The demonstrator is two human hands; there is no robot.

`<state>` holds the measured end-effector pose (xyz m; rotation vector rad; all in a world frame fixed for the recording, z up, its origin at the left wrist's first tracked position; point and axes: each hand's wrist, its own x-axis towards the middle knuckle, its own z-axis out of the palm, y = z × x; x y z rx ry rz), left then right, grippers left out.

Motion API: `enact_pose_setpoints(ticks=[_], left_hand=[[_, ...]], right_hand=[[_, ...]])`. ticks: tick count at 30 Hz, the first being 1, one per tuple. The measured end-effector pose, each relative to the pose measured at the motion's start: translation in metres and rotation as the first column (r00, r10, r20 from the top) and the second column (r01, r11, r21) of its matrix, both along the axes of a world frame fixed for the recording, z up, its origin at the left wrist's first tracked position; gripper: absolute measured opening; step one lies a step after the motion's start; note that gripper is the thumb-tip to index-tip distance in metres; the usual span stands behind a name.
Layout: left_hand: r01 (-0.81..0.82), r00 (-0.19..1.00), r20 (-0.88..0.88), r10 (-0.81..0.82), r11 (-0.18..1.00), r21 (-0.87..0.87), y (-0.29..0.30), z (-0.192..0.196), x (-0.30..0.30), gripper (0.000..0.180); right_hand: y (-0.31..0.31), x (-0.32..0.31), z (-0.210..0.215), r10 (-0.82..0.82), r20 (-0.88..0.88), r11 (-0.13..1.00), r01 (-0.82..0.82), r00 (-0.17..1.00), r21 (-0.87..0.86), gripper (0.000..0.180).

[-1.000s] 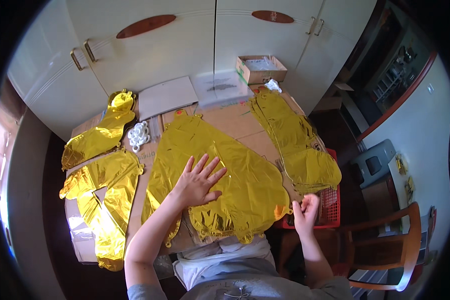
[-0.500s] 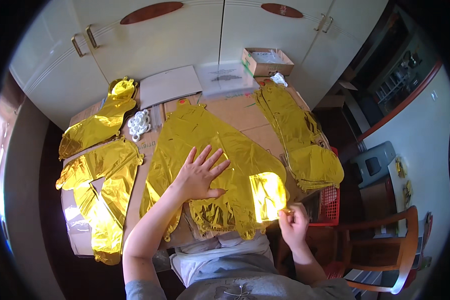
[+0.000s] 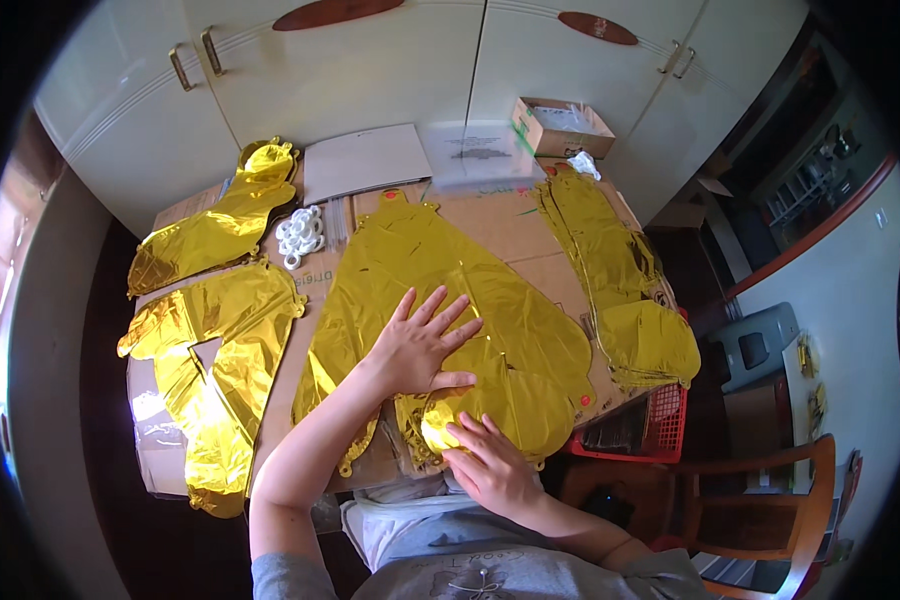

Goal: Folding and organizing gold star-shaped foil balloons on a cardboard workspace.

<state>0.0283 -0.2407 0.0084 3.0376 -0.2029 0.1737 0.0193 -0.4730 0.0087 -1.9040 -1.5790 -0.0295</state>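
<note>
A large flat gold foil balloon lies in the middle of the cardboard-covered table. My left hand rests palm down on it with the fingers spread. Lower and to the right, my right hand lies on the foil's near edge, its fingers stretched out toward the left. A bright, shiny patch of foil shows beside the right fingertips; what lies under the palm is hidden. Red dots show at the balloon's top and at its right side.
More gold foil balloons lie at the left, the far left and the right. White rings sit in a pile near a grey-white board. An open carton stands at the back. A red basket and wooden chair are at right.
My right hand has let go of the balloon's lower right corner and moved left, now flat on the foil. That corner lies down, showing a red dot. My left hand stays spread.
</note>
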Motion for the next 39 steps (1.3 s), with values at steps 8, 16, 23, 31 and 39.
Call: enact_pose_setpoints(ticks=[8,16,23,31,39], left_hand=[[-0.017,1.0,-0.025,0.018,1.0,0.025,-0.001,0.003,-0.001,0.098],[-0.011,0.999,-0.053,0.011,1.0,0.007,-0.001,0.003,0.0,0.098],[-0.011,0.998,-0.065,0.011,1.0,-0.002,-0.002,0.005,0.0,0.094],[-0.007,0.998,-0.058,0.007,1.0,-0.004,0.0,0.003,0.0,0.093],[-0.001,0.998,-0.057,0.0,1.0,-0.017,0.0,0.004,0.0,0.093]], right_hand=[[0.002,0.002,-0.006,0.059,0.044,0.998,-0.058,0.997,-0.01,0.018],[0.002,0.001,-0.007,0.089,0.04,0.996,-0.088,0.995,-0.026,0.017],[0.002,0.001,-0.006,0.104,0.029,0.993,-0.103,0.994,-0.056,0.017],[-0.005,0.052,0.006,0.04,-0.011,0.999,-0.039,0.999,0.013,0.029],[-0.013,0.104,0.007,0.027,0.066,0.98,-0.013,0.997,-0.199,0.043]])
